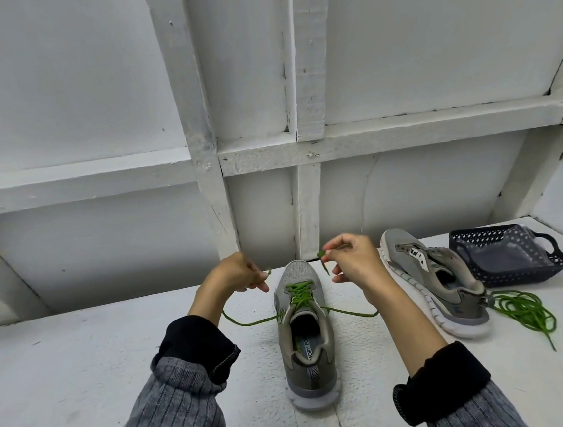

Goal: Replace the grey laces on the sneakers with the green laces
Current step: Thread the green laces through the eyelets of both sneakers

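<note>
Head view: centre sneaker [305,331] on the worktop [81,363], left hand [236,276] and right hand [355,261] each pinching a green lace [300,296] end; uneven pulls risk lopsided tails or a tipped shoe.

Both sleeves [175,406] are cut off by the lower edge, the insole lettering [307,348] reads only in part, and the basket [504,257] contents are indistinct.
</note>
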A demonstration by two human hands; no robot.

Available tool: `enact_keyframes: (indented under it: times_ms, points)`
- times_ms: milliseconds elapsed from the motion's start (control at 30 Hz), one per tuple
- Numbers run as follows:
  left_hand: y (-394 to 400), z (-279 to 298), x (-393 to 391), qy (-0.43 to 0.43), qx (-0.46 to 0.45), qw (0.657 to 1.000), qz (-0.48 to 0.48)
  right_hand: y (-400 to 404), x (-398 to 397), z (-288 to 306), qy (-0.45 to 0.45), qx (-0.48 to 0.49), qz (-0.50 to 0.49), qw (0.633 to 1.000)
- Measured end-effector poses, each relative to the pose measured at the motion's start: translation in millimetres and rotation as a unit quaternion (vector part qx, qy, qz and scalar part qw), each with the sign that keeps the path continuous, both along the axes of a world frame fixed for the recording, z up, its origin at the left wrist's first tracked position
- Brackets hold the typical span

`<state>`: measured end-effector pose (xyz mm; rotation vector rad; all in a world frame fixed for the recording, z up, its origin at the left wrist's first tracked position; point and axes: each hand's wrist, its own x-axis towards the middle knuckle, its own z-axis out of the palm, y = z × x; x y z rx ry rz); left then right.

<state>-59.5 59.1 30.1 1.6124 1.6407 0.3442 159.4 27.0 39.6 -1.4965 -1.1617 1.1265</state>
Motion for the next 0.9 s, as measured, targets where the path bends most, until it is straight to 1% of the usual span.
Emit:
enact_keyframes:
  times_ms: [100, 167, 200, 267, 367, 433, 500, 567, 600, 700, 733, 800, 867, 900]
  points:
    - [-2, -9, -1, -0.108, 0.025, 0.993, 0.046, -6, 0, -11, -0.006, -0.030, 0.007, 0.999]
    - [-4, -10, 4, -0.181, 0.071, 0.978, 0.076, -11, -2, -15, 0.012, -0.046, 0.020, 0.999]
    - [-5, -9, 9, -0.203, 0.103, 0.971, 0.078, -12, -4, -16, 0.030, -0.056, 0.026, 0.998]
    - [-10, -5, 20, -0.214, 0.166, 0.961, 0.063, -15, -7, -17, 0.075, -0.083, 0.028, 0.993]
    - [-21, 0, 38, -0.176, 0.253, 0.950, 0.042, -17, -8, -22, 0.122, -0.137, 0.026, 0.983]
    - [-26, -3, 45, -0.178, 0.277, 0.944, 0.033, -17, -8, -27, 0.162, -0.160, 0.023, 0.973]
    - [-31, -7, 51, -0.199, 0.265, 0.943, 0.011, -16, -7, -31, 0.226, -0.160, -0.007, 0.961]
    - [-34, -14, 52, -0.209, 0.232, 0.950, -0.021, -15, -6, -34, 0.276, -0.139, -0.035, 0.950]
    - [-34, -18, 51, -0.194, 0.218, 0.956, -0.033, -14, -6, -34, 0.284, -0.126, -0.040, 0.950]
    - [-29, -30, 43, -0.112, 0.174, 0.976, -0.073, -11, -2, -35, 0.318, -0.092, -0.037, 0.943]
    - [-28, -32, 41, -0.118, 0.148, 0.978, -0.082, -11, -1, -34, 0.342, -0.083, -0.030, 0.936]
    - [-30, -32, 39, -0.177, 0.074, 0.978, -0.088, -10, 1, -29, 0.380, -0.069, 0.005, 0.923]
    - [-32, -31, 40, -0.218, 0.006, 0.973, -0.074, -11, 1, -23, 0.383, -0.058, 0.060, 0.920]
    - [-33, -32, 40, -0.228, -0.010, 0.972, -0.058, -12, 1, -22, 0.362, -0.049, 0.086, 0.927]
